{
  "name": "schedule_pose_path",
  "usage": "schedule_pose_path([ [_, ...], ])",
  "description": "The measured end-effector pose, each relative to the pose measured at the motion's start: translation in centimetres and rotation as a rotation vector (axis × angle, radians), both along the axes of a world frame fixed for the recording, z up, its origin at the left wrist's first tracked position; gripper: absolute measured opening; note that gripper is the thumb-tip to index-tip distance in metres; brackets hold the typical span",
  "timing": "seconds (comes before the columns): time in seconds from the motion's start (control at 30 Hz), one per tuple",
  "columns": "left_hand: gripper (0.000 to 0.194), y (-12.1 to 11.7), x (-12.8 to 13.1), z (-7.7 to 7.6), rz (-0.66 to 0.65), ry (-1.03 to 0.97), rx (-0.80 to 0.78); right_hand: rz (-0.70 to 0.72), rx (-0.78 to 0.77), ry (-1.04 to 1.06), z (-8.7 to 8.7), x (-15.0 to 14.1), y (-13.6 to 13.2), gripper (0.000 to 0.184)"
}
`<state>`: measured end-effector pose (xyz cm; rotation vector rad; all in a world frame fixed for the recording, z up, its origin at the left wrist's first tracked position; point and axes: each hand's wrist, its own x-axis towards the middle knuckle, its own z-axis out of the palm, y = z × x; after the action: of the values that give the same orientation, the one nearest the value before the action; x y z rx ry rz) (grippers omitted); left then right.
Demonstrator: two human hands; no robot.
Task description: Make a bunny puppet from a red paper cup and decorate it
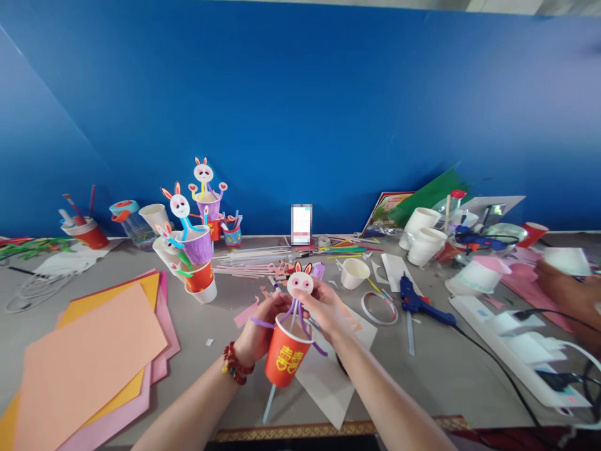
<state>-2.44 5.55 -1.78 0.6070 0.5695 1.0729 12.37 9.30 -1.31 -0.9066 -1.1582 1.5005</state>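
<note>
A red paper cup [287, 357] with yellow lettering hangs tilted over the table, a pale stick poking out below its base. Behind its left side, my left hand [258, 329] is closed around the cup, its fingers partly hidden. Out of the cup's mouth rise purple pipe cleaners [300, 318] and a stick. On top sits a white paper bunny head [301, 283] with pink eyes and ears. My right hand [325, 307] pinches this head at its lower right edge.
Finished bunny cups [196, 245] stand at left behind coloured paper sheets [94, 351]. A blue glue gun [422, 304], a tape roll [379, 308] and a white cup [355, 274] lie to the right. A power strip [511, 351] with cords runs near another person's hand [570, 294].
</note>
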Motion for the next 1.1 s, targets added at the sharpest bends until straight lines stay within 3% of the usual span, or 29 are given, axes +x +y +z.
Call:
schedule_pose_path([
  [0.13,0.068,-0.2,0.5,-0.2,-0.027,-0.128,-0.01,-0.082,0.003,0.034,0.0,0.6,0.5,0.036],
  [0.27,0.084,-0.9,1.1,-0.6,0.022,-0.138,0.101,-0.14,-0.006,0.053,0.2,1.1,0.8,0.037],
  [0.4,0.081,-0.9,1.3,-0.8,0.012,-0.151,0.119,-0.172,0.01,0.067,0.7,1.5,0.9,0.035],
  [0.6,0.049,-0.6,1.1,-1.7,0.004,-0.155,0.121,-0.186,0.022,0.078,0.9,2.0,1.1,0.034],
  [0.83,0.074,-0.9,1.0,-2.0,-0.09,-0.172,0.215,-0.161,0.001,0.116,1.3,2.3,1.0,0.034],
  [0.97,0.085,-1.0,0.8,-2.7,-0.064,0.025,0.347,-0.162,-0.02,0.105,1.5,2.2,0.9,0.036],
  [1.1,0.088,-1.2,0.8,-3.2,-0.045,0.197,0.369,-0.144,-0.027,0.087,1.4,2.2,0.9,0.035],
])
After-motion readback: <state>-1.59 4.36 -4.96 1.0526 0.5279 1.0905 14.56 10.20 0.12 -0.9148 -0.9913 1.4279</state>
